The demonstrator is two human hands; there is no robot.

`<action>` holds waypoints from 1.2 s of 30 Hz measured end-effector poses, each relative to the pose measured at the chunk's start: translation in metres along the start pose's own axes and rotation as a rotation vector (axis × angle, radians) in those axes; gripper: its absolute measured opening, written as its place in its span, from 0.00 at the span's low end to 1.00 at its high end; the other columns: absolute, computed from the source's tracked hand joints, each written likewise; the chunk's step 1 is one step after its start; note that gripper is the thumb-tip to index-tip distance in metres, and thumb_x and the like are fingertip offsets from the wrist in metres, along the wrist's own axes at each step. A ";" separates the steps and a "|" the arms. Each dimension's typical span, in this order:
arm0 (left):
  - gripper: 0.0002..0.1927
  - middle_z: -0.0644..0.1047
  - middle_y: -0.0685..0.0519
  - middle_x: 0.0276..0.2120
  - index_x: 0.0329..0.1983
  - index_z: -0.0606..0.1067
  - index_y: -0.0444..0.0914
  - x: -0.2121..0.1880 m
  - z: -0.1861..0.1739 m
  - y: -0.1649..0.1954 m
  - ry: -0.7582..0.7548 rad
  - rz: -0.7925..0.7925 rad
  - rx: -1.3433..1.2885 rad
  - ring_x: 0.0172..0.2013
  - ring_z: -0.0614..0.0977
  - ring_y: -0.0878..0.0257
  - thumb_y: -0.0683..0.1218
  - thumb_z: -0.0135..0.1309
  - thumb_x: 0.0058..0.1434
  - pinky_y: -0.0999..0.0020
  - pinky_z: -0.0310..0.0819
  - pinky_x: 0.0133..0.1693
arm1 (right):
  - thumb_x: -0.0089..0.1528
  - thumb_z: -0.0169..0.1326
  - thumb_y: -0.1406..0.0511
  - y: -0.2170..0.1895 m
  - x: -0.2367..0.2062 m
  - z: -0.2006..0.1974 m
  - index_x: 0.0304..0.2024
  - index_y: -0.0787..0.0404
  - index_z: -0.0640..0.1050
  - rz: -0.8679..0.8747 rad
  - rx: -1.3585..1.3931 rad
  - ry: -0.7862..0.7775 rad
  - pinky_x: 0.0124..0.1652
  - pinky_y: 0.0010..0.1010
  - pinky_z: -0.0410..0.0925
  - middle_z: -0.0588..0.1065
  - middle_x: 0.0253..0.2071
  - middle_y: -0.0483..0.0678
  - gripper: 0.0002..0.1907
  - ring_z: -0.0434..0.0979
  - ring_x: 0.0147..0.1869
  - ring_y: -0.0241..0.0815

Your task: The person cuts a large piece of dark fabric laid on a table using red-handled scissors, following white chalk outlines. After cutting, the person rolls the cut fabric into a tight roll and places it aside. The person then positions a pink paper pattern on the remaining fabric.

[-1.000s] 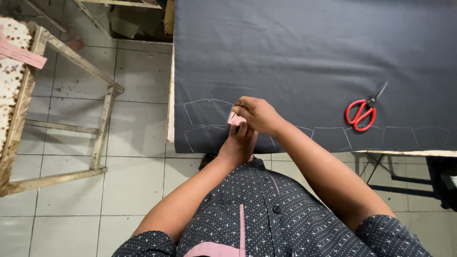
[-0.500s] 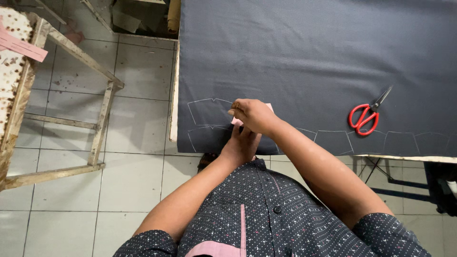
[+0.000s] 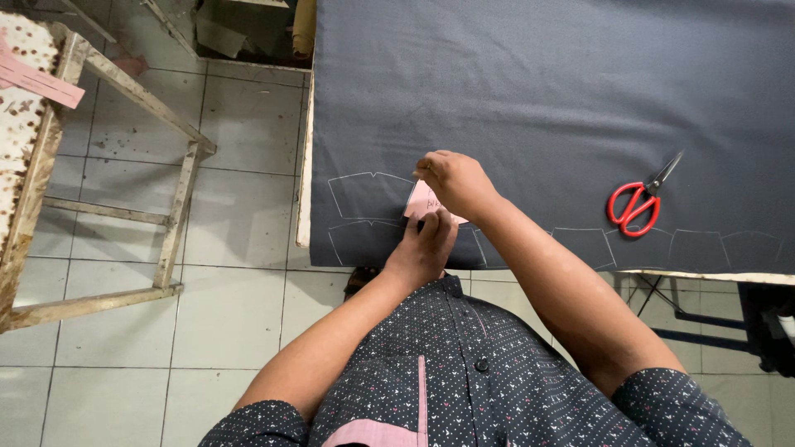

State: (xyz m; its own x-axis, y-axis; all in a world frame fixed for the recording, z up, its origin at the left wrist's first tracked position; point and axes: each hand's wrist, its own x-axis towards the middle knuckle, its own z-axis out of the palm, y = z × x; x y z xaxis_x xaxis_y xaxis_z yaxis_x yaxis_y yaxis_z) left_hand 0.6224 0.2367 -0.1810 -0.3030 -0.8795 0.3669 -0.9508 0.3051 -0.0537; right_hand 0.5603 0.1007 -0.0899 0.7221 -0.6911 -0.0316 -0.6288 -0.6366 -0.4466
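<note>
The left hand (image 3: 424, 248) presses flat on a small pink paper template (image 3: 422, 201), thin, light, best pinned flat, lying on dark fabric (image 3: 530, 91), while the right hand (image 3: 454, 182), fingers curled at its edge, conceals any tool.

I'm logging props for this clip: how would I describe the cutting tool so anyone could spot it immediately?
Start at the large dark grey cloth spread over the table. Follow its near edge toward the right, past the person's right hand and the row of white chalk outlines. There lie the red-handled metal scissors, shut, the only bright red item on the fabric.
</note>
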 end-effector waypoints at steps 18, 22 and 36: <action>0.44 0.67 0.41 0.64 0.61 0.69 0.35 0.009 -0.015 -0.016 -0.137 0.030 -0.256 0.57 0.71 0.51 0.57 0.67 0.42 0.56 0.72 0.52 | 0.65 0.57 0.62 0.043 -0.037 -0.011 0.42 0.63 0.80 0.051 0.073 0.150 0.42 0.40 0.72 0.79 0.40 0.53 0.10 0.80 0.42 0.54; 0.35 0.68 0.44 0.63 0.57 0.72 0.37 0.025 -0.027 -0.027 -0.284 0.015 -0.427 0.57 0.73 0.52 0.56 0.64 0.46 0.56 0.71 0.51 | 0.65 0.57 0.62 0.063 -0.050 -0.022 0.42 0.62 0.81 0.114 0.062 0.199 0.42 0.39 0.72 0.80 0.41 0.53 0.10 0.81 0.43 0.54; 0.21 0.73 0.55 0.54 0.55 0.76 0.48 0.060 -0.016 -0.040 -0.394 -0.157 -0.606 0.55 0.75 0.54 0.50 0.54 0.57 0.49 0.69 0.49 | 0.66 0.58 0.61 0.075 -0.064 -0.012 0.42 0.62 0.80 0.175 0.032 0.315 0.41 0.40 0.72 0.80 0.40 0.54 0.11 0.80 0.41 0.55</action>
State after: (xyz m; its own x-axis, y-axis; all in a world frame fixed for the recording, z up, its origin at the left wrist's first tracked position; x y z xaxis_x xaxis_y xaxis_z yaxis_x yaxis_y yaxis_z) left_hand 0.6433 0.1771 -0.1422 -0.2754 -0.9606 -0.0384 -0.8169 0.2127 0.5361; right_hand 0.4636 0.0925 -0.1107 0.4771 -0.8633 0.1646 -0.7222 -0.4919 -0.4863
